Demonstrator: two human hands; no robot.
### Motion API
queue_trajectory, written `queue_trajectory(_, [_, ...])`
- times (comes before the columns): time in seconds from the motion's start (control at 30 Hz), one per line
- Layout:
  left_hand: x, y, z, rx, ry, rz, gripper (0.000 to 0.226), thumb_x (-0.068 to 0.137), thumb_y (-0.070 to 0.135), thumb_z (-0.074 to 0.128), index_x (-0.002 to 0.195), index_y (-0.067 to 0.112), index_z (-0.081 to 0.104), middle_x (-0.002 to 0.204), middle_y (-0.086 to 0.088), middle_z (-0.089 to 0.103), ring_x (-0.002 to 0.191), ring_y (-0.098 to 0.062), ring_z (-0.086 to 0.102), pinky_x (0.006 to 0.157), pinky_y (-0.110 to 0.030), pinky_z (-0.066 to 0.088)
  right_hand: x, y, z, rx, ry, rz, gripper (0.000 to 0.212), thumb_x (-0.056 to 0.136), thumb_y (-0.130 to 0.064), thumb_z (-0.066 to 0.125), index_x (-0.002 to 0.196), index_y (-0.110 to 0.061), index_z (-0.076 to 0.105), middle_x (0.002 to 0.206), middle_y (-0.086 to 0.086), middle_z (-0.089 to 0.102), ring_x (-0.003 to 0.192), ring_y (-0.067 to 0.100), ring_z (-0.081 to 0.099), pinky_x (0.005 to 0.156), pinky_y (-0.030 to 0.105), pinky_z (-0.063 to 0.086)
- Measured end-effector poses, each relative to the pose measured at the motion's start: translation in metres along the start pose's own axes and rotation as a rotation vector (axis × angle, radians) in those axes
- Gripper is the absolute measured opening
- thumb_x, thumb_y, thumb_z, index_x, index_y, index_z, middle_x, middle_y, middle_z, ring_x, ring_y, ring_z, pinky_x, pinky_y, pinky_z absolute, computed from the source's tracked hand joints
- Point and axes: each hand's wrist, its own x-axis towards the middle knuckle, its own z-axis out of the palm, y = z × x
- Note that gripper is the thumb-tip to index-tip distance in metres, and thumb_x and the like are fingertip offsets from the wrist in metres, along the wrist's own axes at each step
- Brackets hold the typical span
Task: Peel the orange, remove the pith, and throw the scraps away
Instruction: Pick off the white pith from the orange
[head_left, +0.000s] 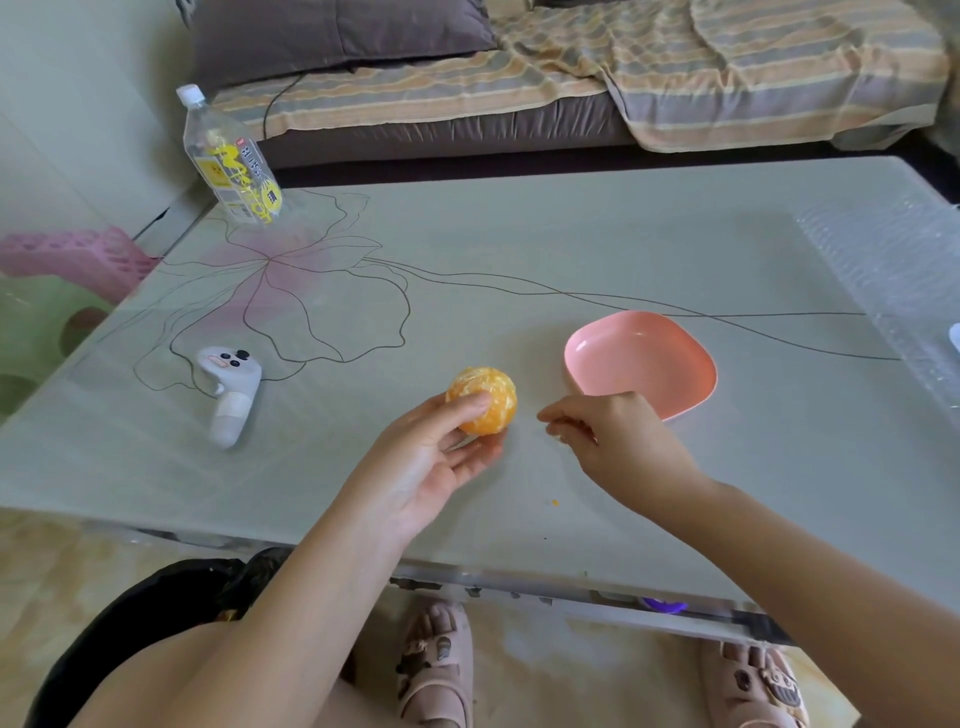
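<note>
A peeled orange (485, 397) with white pith streaks on top is held above the glass table by my left hand (431, 457), thumb across its front and fingers cupped beneath. To its right, my right hand (610, 444) hovers a short way from the fruit, fingertips pinched together; whether a shred of pith sits between them is too small to tell. A small orange crumb (554, 502) lies on the table below the hands.
An empty pink dish (641, 364) sits just behind my right hand. A white controller (228, 392) lies at the left, a plastic bottle (228, 161) at the far left corner. A black-lined bin (171, 597) stands on the floor by my left knee. A sofa runs behind the table.
</note>
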Motion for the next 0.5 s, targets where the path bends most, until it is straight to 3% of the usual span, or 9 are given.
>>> queue_trajectory(0.1, [0.000,-0.002,0.000,-0.020,-0.011,0.000,0.051,0.061,0.005,0.066,0.111,0.003,0.058,0.099,-0.015,0.069,0.091,-0.028,0.066,0.073,-0.033,0.060,-0.001,-0.002,-0.002,-0.017,0.019,-0.034,0.017,0.087,-0.006,0.060,0.094,-0.011,0.074,0.089,-0.002,0.075,0.078,0.017,0.067,0.074,0.028,0.050])
queue_trajectory(0.17, [0.000,-0.003,0.001,0.007,-0.020,0.022,0.061,0.059,0.001,0.068,0.119,0.003,0.056,0.102,-0.015,0.068,0.089,-0.026,0.068,0.071,-0.032,0.059,0.000,-0.006,-0.006,-0.018,0.070,-0.052,0.014,0.083,-0.005,0.064,0.089,-0.012,0.075,0.083,-0.003,0.073,0.067,0.011,0.061,0.069,0.025,0.049])
queue_trajectory(0.27, [-0.001,-0.004,0.001,0.069,-0.038,0.073,0.063,0.054,-0.003,0.069,0.115,0.008,0.060,0.094,-0.012,0.070,0.082,-0.024,0.069,0.075,-0.033,0.059,0.000,-0.015,-0.016,0.036,0.160,-0.091,0.010,0.079,-0.006,0.069,0.084,-0.014,0.071,0.075,-0.005,0.067,0.067,0.008,0.055,0.064,0.015,0.043])
queue_trajectory(0.4, [-0.004,-0.005,0.002,0.151,-0.096,0.137,0.061,0.053,-0.007,0.074,0.111,0.012,0.064,0.097,-0.012,0.070,0.085,-0.023,0.069,0.081,-0.034,0.058,-0.003,-0.024,-0.027,0.046,0.248,-0.163,0.015,0.076,-0.018,0.074,0.073,-0.013,0.060,0.074,-0.004,0.059,0.065,0.012,0.053,0.060,0.022,0.041])
queue_trajectory(0.5, [-0.003,-0.005,0.002,0.204,-0.100,0.166,0.060,0.054,-0.008,0.076,0.108,0.017,0.067,0.102,-0.009,0.070,0.092,-0.023,0.069,0.082,-0.034,0.057,-0.004,-0.025,-0.029,0.051,0.287,-0.212,0.016,0.076,-0.004,0.069,0.072,-0.009,0.054,0.073,0.000,0.056,0.065,0.016,0.051,0.059,0.025,0.041])
